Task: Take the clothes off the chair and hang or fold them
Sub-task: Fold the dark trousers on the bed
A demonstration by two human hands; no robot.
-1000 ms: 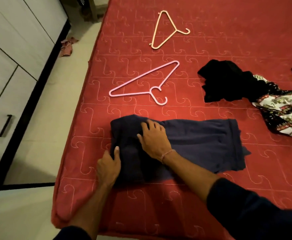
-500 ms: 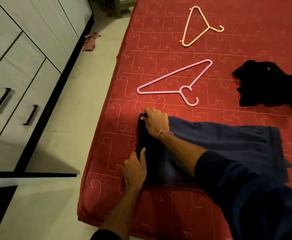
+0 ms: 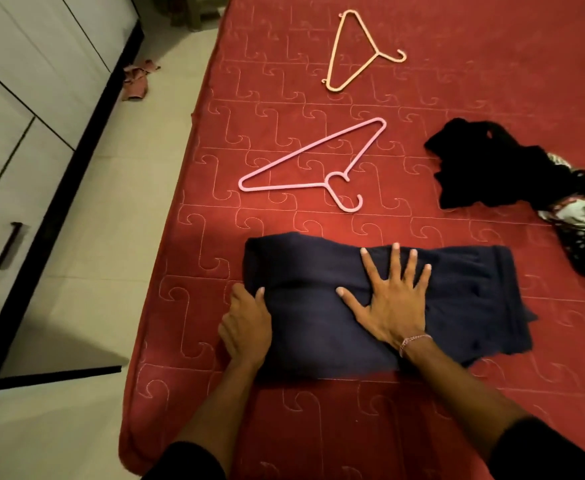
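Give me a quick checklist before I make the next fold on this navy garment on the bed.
1. Navy garment lies flat on the red bed cover: ok, though its right edge looks uneven.
2. Right hand presses the cloth with fingers spread: ok.
3. Left hand grips the left folded edge, thumb on top: ok.
4. Room beside the garment: ok; the pink hanger lies apart from it, farther up the bed.
5. Black garment and patterned cloth clear of the fold: ok, they lie apart to the right.
6. Layers underneath smooth: cannot tell, hidden.
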